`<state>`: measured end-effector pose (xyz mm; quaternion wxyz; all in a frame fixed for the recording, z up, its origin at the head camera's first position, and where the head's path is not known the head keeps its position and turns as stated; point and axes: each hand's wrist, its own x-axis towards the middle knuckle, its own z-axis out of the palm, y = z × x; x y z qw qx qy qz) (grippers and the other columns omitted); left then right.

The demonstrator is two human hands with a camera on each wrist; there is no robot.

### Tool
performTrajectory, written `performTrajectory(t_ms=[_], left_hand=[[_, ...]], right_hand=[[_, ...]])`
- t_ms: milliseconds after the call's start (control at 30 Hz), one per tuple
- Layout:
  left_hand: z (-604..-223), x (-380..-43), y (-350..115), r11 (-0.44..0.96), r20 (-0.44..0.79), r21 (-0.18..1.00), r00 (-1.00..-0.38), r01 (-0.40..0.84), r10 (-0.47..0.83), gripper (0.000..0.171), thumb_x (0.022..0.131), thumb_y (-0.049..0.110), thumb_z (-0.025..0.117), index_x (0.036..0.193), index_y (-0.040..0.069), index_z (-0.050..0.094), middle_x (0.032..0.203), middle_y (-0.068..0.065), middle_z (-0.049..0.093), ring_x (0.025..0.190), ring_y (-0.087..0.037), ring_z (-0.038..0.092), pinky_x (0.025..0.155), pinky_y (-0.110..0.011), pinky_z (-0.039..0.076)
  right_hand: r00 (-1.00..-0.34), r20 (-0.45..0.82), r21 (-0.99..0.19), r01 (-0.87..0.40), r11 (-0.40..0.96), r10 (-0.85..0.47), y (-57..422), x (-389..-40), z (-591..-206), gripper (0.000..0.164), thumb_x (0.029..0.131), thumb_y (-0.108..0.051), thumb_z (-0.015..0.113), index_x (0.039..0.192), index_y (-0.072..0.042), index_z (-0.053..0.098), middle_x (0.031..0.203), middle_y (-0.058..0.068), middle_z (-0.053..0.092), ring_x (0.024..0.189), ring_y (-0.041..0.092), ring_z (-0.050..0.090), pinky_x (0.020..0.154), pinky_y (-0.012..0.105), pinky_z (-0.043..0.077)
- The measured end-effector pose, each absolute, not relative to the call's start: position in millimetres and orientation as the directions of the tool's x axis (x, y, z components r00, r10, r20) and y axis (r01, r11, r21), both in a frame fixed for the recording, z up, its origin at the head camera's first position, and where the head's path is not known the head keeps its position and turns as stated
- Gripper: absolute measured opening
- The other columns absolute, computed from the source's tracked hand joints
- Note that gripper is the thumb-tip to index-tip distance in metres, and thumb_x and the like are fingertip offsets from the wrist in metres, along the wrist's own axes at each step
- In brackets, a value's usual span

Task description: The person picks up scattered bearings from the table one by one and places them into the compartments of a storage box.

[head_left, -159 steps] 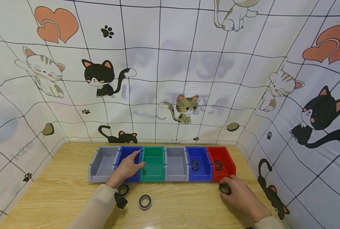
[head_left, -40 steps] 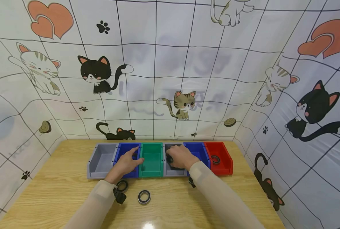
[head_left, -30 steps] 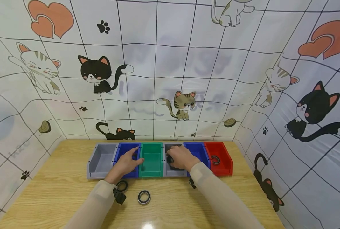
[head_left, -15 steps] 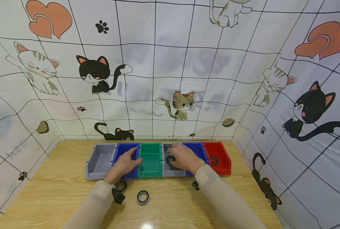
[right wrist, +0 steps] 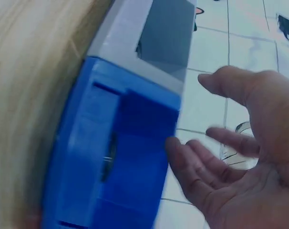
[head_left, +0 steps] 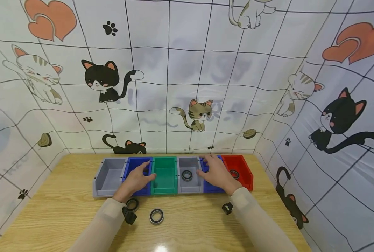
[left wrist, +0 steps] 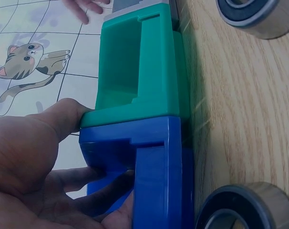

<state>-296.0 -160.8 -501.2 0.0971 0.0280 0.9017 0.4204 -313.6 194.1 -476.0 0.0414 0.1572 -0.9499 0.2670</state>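
Note:
My right hand [head_left: 219,175] hovers over the right blue bin [head_left: 210,188] with fingers spread and holds nothing; in the right wrist view, a bearing [right wrist: 109,157] sits inside that bin. A ball bearing [head_left: 187,175] lies flat in the right grey bin [head_left: 190,189], just left of that hand. My left hand [head_left: 135,181] rests at the left blue bin [head_left: 142,191]. Its fingers reach inside, and its thumb lies by the rim of the green bin [head_left: 164,189]. Something dark by those fingers is mostly hidden. Another bearing [head_left: 234,174] lies in the red bin [head_left: 245,180].
On the wooden table [head_left: 187,227], one bearing [head_left: 156,216] lies before the bins and another bearing [head_left: 132,204] beside the left wrist. A grey bin [head_left: 111,176] ends the row at left. A cat-printed sheet [head_left: 161,87] hangs behind and at both sides.
My right hand brought a bearing from in front of the red bin to the right grey bin, let go of it there, then lifted away rightward. The left hand has stayed put.

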Motion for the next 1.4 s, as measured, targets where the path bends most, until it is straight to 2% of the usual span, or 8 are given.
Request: performTrajectory(t_ms=[167,300,467,567,867,1100,1267,1400], left_hand=[[-502.6,-296.0,-160.6,0.657,-0.156,0.753,-0.981,-0.039,0.119,0.084,0.116,0.033,0.073,0.184,0.007,0.031,0.176,-0.034,0.05,0.123,-0.039,0.079,0.106,-0.061,0.063],[-504.9,-295.4,-159.9,0.659,-0.156,0.751,-0.981,-0.041,0.117,0.084,0.117,0.034,0.073,0.184,0.007,0.031,0.176,-0.034,0.05,0.134,-0.048,0.075,0.114,-0.067,0.06],[-506.4,-295.1,-159.9,0.658,-0.151,0.752,-0.982,-0.04,0.113,0.084,0.116,0.034,0.073,0.184,0.007,0.032,0.177,-0.033,0.05,0.152,-0.056,0.062,0.12,-0.071,0.055],[-506.4,-295.0,-159.6,0.657,-0.146,0.753,-0.983,-0.035,0.115,0.084,0.116,0.033,0.073,0.184,0.007,0.031,0.176,-0.034,0.051,0.151,-0.056,0.063,0.12,-0.071,0.056],[-506.2,-293.0,-161.2,0.658,-0.146,0.752,-0.982,-0.034,0.117,0.085,0.116,0.032,0.072,0.184,0.005,0.03,0.177,-0.036,0.049,0.141,-0.052,0.071,0.117,-0.069,0.058],[-502.7,-292.6,-160.6,0.658,-0.149,0.752,-0.982,-0.034,0.119,0.084,0.117,0.033,0.072,0.184,0.005,0.03,0.178,-0.036,0.048,0.114,-0.034,0.082,0.113,-0.066,0.06],[-501.7,-294.7,-159.8,0.659,-0.149,0.752,-0.982,-0.034,0.12,0.084,0.117,0.033,0.072,0.185,0.005,0.029,0.178,-0.035,0.047,0.129,-0.044,0.079,0.118,-0.069,0.057],[-501.5,-296.2,-159.5,0.66,-0.151,0.75,-0.981,-0.032,0.124,0.085,0.117,0.033,0.071,0.185,0.005,0.029,0.178,-0.035,0.047,0.122,-0.041,0.081,0.115,-0.068,0.059]], right_hand=[[-0.98,0.037,-0.636,-0.175,0.752,-0.197,203.2,-320.1,-486.7,0.071,0.105,-0.031,0.089,0.164,-0.002,0.061,0.146,0.024,0.077,0.108,0.033,0.086,0.102,0.055,0.07],[-0.978,-0.084,-0.766,-0.057,0.641,-0.188,206.7,-322.1,-492.3,0.071,0.107,-0.026,0.087,0.167,-0.001,0.057,0.149,0.03,0.073,0.086,0.031,0.089,0.083,0.05,0.074],[-0.973,-0.145,-0.843,0.027,0.537,-0.177,207.9,-323.7,-495.2,0.072,0.106,-0.022,0.088,0.168,-0.002,0.057,0.151,0.033,0.07,0.108,0.036,0.087,0.076,0.047,0.074],[-0.97,-0.18,-0.86,0.075,0.505,-0.163,208.8,-323.0,-494.9,0.073,0.106,-0.022,0.089,0.169,-0.004,0.056,0.153,0.033,0.068,0.113,0.039,0.085,0.076,0.047,0.074],[-0.964,-0.211,-0.886,0.118,0.449,-0.164,206.6,-320.3,-494.5,0.074,0.105,-0.019,0.09,0.169,-0.006,0.056,0.154,0.033,0.066,0.106,0.032,0.085,0.076,0.045,0.074],[-0.965,-0.211,-0.892,0.124,0.435,-0.156,205.3,-320.6,-494.8,0.074,0.105,-0.019,0.09,0.169,-0.006,0.057,0.154,0.033,0.067,0.098,0.026,0.086,0.073,0.042,0.073],[-0.967,-0.206,-0.89,0.124,0.438,-0.146,205.6,-321.3,-493.5,0.074,0.105,-0.02,0.09,0.17,-0.006,0.057,0.155,0.033,0.068,0.099,0.027,0.086,0.072,0.039,0.072],[-0.97,-0.204,-0.888,0.125,0.443,-0.135,206.0,-321.9,-492.4,0.073,0.105,-0.019,0.09,0.17,-0.007,0.058,0.155,0.033,0.068,0.1,0.028,0.086,0.071,0.038,0.072]])
